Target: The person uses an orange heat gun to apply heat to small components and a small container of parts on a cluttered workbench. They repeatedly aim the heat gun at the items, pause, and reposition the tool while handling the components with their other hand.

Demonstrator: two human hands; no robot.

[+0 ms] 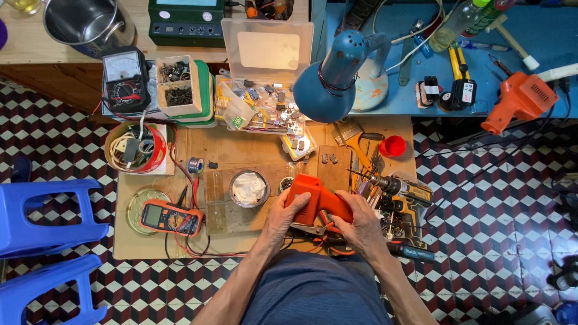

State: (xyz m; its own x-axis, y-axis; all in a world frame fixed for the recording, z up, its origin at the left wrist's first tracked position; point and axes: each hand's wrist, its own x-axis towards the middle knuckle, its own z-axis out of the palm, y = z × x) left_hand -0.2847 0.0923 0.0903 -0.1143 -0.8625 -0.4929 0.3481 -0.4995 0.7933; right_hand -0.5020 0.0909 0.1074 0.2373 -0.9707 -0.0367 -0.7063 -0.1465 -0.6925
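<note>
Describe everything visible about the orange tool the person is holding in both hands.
The orange tool is a pistol-shaped body in glossy orange plastic, lying tilted over the low wooden workbench, its blocky end toward the upper left and its narrower end toward the lower right. The left hand grips its lower left side; the right hand covers its lower right end, hiding that part. No tip is visible. Red wires lie just below it; whether they join it cannot be told.
</note>
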